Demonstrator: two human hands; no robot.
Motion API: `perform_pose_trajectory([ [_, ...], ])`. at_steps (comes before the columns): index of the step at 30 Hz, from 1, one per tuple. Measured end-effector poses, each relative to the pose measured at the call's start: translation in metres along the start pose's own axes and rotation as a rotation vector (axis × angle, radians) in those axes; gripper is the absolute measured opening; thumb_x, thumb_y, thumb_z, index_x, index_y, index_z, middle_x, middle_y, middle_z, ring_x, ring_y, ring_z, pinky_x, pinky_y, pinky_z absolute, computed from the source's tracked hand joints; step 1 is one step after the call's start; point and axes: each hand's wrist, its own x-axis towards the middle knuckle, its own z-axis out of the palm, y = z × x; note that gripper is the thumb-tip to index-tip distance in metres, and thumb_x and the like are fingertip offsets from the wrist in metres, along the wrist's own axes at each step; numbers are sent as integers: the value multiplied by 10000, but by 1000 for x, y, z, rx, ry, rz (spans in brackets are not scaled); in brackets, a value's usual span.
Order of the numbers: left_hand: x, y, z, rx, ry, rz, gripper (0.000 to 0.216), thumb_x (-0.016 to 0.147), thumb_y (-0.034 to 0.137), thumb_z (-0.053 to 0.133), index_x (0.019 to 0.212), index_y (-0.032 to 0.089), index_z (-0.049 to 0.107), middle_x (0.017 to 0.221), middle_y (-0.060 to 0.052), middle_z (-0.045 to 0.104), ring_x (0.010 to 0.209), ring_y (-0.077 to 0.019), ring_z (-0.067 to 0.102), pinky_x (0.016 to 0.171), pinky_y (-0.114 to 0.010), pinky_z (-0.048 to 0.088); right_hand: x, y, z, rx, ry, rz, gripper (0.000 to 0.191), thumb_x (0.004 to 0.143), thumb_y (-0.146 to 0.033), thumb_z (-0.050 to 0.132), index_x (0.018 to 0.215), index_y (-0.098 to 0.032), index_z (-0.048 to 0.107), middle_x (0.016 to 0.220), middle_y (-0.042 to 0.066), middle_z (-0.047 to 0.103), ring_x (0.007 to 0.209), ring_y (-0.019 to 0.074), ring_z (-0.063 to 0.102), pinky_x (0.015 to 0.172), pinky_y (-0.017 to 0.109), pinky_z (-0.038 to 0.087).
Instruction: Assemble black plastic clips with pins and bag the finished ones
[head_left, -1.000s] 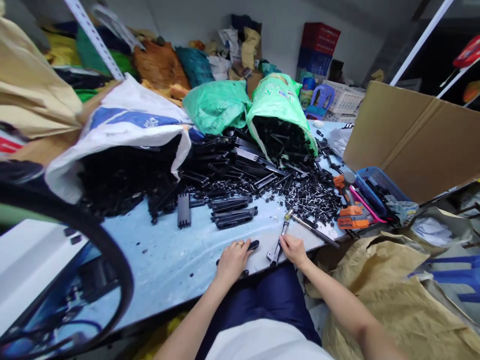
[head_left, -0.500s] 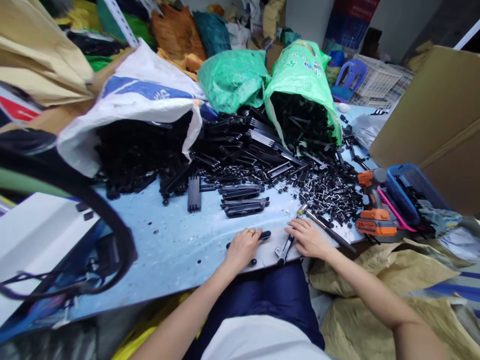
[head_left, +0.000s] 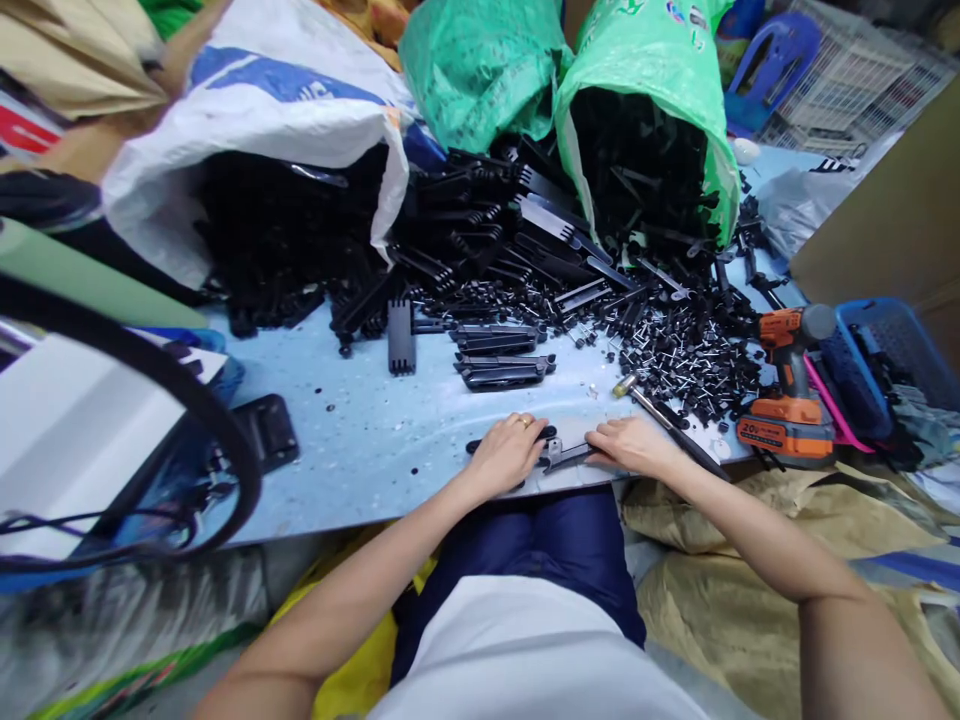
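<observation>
Bracket (head_left: 564,455) lies between left hand (head_left: 510,455) and right hand (head_left: 634,446), hammer (head_left: 661,421) beside.

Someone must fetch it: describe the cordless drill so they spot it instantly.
On the pale blue table, look at the right edge, past the person's right hand. The cordless drill stands on its battery beside a blue basket, the only orange thing among black parts.

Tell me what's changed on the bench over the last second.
The right hand turned the metal piece from pointing away to lying sideways, its end toward the left hand, which still rests on the black part. The drill, hammer and heaps of black parts stayed put.
</observation>
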Motion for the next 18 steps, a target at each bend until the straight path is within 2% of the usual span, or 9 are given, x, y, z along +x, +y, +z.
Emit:
perform_pose_trajectory([
  [4, -2, 5, -4, -11, 19, 14, 426, 805, 476, 500, 1105, 174, 501, 1022, -90, 576, 988, -253, 523, 830, -371, 424, 1, -12, -12, -64, -56, 63, 362, 915, -461, 364, 933, -171, 581, 744, 58, 615, 647, 154, 556, 558, 267, 271],
  [7, -7, 5, 2, -29, 101, 22, 536, 690, 565, 601, 1035, 168, 495, 957, -92, 591, 912, -270, 562, 770, -373, 448, 1, -24, -26, -126, -61, 87, 365, 932, -438, 329, 992, -172, 572, 766, 67, 616, 710, 177, 570, 567, 278, 271],
  [13, -16, -4, 16, -47, 337, 124, 410, 751, 485, 575, 988, 164, 480, 899, -91, 607, 853, -246, 605, 703, -335, 475, 0, -43, -45, -204, -26, 119, 320, 949, -353, 322, 1103, -171, 535, 799, 73, 616, 750, 177, 563, 582, 292, 276],
  [18, -13, -11, 14, -69, 353, 188, 333, 782, 438, 560, 963, 168, 490, 862, -74, 613, 812, -223, 623, 664, -307, 483, 3, -43, -51, -227, 14, 120, 330, 953, -346, 307, 1109, -164, 533, 800, 76, 613, 747, 180, 559, 593, 297, 274],
])
